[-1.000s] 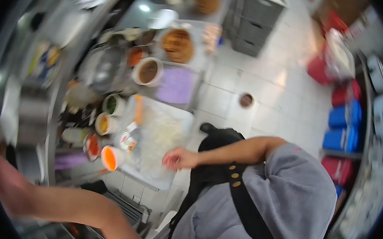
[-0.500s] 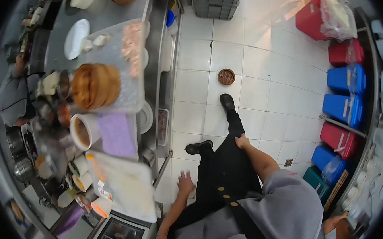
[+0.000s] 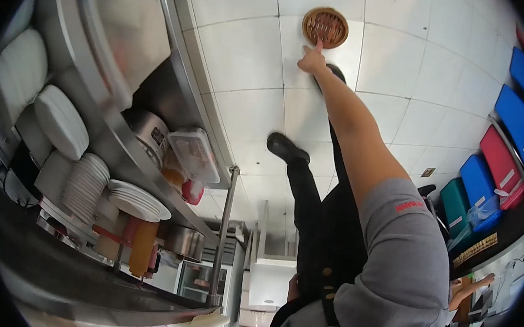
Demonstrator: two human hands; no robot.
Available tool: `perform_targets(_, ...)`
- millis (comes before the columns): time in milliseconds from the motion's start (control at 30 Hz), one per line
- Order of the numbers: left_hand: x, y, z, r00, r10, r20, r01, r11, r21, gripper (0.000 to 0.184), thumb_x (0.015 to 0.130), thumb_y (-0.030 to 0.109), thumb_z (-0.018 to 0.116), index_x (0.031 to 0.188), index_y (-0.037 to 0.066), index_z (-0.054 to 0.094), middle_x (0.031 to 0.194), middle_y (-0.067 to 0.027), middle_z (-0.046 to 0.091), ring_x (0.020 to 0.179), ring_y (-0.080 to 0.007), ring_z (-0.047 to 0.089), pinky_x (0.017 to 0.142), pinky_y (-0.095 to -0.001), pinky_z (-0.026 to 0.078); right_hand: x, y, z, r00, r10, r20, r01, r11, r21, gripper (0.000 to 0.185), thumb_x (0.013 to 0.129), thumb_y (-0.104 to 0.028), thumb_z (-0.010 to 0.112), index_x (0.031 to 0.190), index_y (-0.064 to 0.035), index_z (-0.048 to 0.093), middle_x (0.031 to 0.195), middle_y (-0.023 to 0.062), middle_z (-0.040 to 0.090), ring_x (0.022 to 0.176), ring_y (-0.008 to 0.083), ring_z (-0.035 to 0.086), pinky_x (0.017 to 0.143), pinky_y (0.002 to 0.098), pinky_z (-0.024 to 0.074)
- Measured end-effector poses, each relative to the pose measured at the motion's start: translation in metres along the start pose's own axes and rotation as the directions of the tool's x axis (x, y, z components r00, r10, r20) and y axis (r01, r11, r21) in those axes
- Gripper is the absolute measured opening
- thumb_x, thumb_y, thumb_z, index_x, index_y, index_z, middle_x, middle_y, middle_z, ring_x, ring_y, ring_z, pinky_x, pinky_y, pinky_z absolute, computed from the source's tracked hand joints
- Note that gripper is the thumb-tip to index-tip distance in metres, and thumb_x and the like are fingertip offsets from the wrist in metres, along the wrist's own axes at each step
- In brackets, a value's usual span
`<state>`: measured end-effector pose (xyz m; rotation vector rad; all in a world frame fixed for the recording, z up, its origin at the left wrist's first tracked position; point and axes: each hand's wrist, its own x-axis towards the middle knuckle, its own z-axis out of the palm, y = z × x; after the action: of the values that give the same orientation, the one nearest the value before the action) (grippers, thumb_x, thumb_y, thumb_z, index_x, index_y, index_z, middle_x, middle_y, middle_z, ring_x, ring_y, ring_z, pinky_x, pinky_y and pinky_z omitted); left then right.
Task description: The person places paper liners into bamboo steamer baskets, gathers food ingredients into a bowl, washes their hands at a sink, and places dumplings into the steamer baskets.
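A small round bamboo steamer basket with dark slats lies on the white tiled floor. My right hand reaches down to it, the index finger stretched out at the basket's near rim. That hand appears to hold nothing, and its other fingers are partly hidden. My left hand shows only as a sliver beside my waist, next to my dark apron, with its fingers hidden.
On the left, a steel shelf unit holds stacked white plates, a lidded clear container and a metal pot. Blue, red and green bins line the right side. Another person's arm shows at lower right.
My right hand has moved from my thigh down to the steamer basket. My left hand has drawn back to my waist. The view has lowered, bringing the floor closer.
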<state>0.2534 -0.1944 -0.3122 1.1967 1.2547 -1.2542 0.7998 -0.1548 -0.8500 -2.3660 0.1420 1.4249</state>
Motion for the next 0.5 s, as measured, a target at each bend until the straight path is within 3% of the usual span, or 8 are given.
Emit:
perform_targets(200,-0.008,0.037,0.002,0.997,0.003,-0.075,0.006,0.993,0.114,0.076,0.072,0.013,0.071,0.135,0.004,0.029,0.124,-0.0228,0.042,0.119,-0.0375,0.042,0.099,-0.0432,0.037,-0.001,0.017,0.011,0.97,-0.165,-0.178,0.127,0.97,-0.207,0.081,0.064,-0.016,0.065,0.135,0.0026,0.029,0.14,0.0323,0.015,0.125,0.0519,0.027,0.106,0.0487,0.0276)
perform_targets(300,-0.001,0.089,-0.012,0.993,-0.023,-0.119,0.067,0.92,0.387,0.076,0.07,0.01,0.069,0.135,0.005,0.03,0.124,-0.0231,0.041,0.117,-0.0405,0.041,0.1,-0.045,0.035,-0.036,0.016,-0.02,0.956,-0.257,-0.138,0.251,0.966,-0.063,0.068,0.061,-0.019,0.071,0.121,0.0028,0.049,0.138,0.0313,0.024,0.126,0.0428,0.032,0.106,0.0433,0.0318)
perform_targets(333,-0.002,0.117,-0.017,0.988,0.032,-0.149,0.037,0.897,0.441,0.074,0.071,0.006,0.066,0.135,0.003,0.03,0.124,-0.0242,0.041,0.117,-0.0422,0.04,0.101,-0.0458,0.033,-0.054,0.011,-0.038,0.975,-0.221,-0.004,0.221,0.974,0.045,0.061,0.061,-0.021,0.073,0.116,0.0001,0.055,0.134,0.0285,0.034,0.119,0.0405,0.042,0.101,0.041,0.0383)
perform_targets(367,0.005,0.118,-0.02,0.973,0.135,-0.188,-0.044,0.904,0.426,0.073,0.071,0.005,0.065,0.135,0.001,0.03,0.125,-0.0249,0.04,0.117,-0.0429,0.04,0.102,-0.0458,0.032,-0.061,0.017,-0.041,0.927,-0.375,0.003,0.373,0.921,-0.109,0.054,0.064,-0.022,0.074,0.113,-0.003,0.059,0.117,0.0222,0.054,0.098,0.0379,0.056,0.088,0.04,0.0469)
perform_targets(400,0.014,0.124,-0.025,0.94,0.244,-0.237,-0.13,0.902,0.412,0.072,0.071,0.004,0.064,0.135,0.0,0.03,0.126,-0.0257,0.039,0.118,-0.0436,0.039,0.102,-0.0458,0.032,-0.095,0.006,-0.078,0.896,-0.377,0.234,0.358,0.926,0.122,0.04,0.069,-0.026,0.071,0.101,-0.0039,0.063,0.091,0.0159,0.065,0.08,0.0301,0.061,0.074,0.0371,0.0495)
perform_targets(433,0.018,0.148,-0.035,0.921,0.293,-0.258,-0.18,0.904,0.388,0.073,0.071,0.002,0.064,0.135,-0.001,0.03,0.128,-0.0262,0.037,0.12,-0.0438,0.037,0.104,-0.0453,0.03,-0.161,-0.011,-0.118,0.813,-0.581,0.035,0.486,0.71,0.509,0.03,0.071,-0.03,0.07,0.085,-0.0047,0.065,0.072,0.0126,0.065,0.067,0.0231,0.061,0.064,0.0342,0.0488)
perform_targets(467,0.021,0.188,-0.049,0.888,0.334,-0.317,-0.22,0.913,0.344,0.073,0.071,0.001,0.063,0.135,-0.002,0.03,0.131,-0.0267,0.035,0.121,-0.0439,0.036,0.105,-0.0448,0.029,-0.189,-0.021,-0.129,0.867,-0.372,0.332,0.339,0.928,0.154,0.024,0.073,-0.028,0.069,0.072,-0.005,0.062,0.068,0.01,0.063,0.064,0.02,0.059,0.061,0.0334,0.0476)
perform_targets(500,0.017,0.227,-0.065,0.799,0.474,-0.37,-0.344,0.865,0.365,0.074,0.071,0.001,0.063,0.136,-0.002,0.029,0.134,-0.0263,0.033,0.125,-0.043,0.032,0.106,-0.044,0.028,-0.224,-0.028,-0.14,0.77,-0.431,0.47,0.388,0.901,0.192,0.022,0.072,-0.026,0.071,0.068,-0.0066,0.061,0.064,0.0057,0.06,0.059,0.0166,0.055,0.06,0.0337,0.0471)
